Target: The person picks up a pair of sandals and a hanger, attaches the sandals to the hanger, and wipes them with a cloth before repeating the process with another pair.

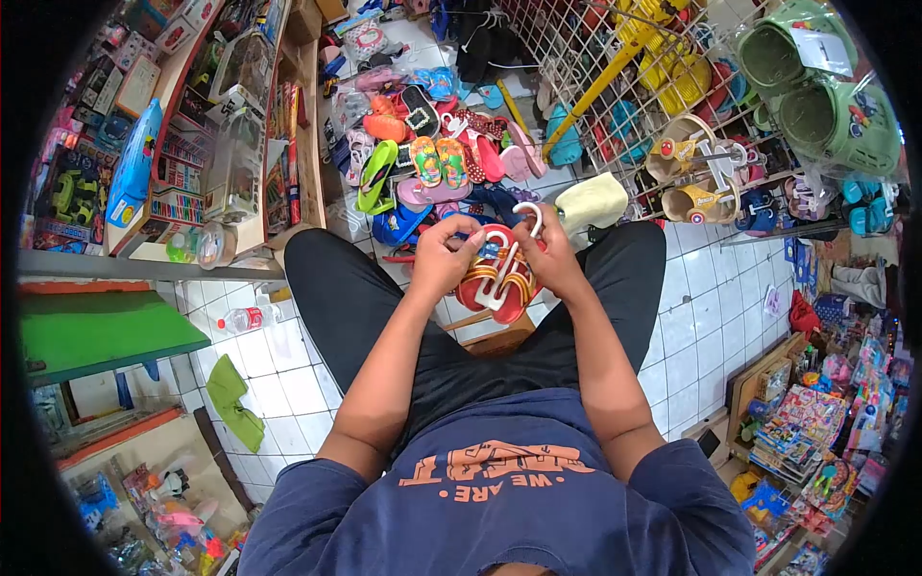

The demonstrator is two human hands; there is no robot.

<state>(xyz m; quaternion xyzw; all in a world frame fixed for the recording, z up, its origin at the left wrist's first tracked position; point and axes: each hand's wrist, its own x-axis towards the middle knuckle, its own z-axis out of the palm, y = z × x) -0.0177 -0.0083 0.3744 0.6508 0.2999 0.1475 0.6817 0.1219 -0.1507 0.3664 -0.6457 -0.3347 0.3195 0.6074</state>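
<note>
A pair of small red and yellow sandals (498, 284) is held between my hands, above my lap. A white plastic hanger (496, 290) lies across the sandals, and its curved hook sticks up by my right fingers. My left hand (447, 252) is closed on the sandals' left edge, with thumb and fingers near the straps. My right hand (554, 252) is closed around the hook and the right side of the pair. Just beyond them a heap of children's sandals (439, 163) covers the floor, with a pale yellow cloth-like item (591, 203) at its right.
A wire rack (595, 86) hung with footwear stands at the upper right. Shelves of toys (182, 144) are at the left, above a green panel (106, 326). A bottle (246, 319) and a green bag (233, 403) lie on the tiles. Goods (807, 422) are piled at lower right.
</note>
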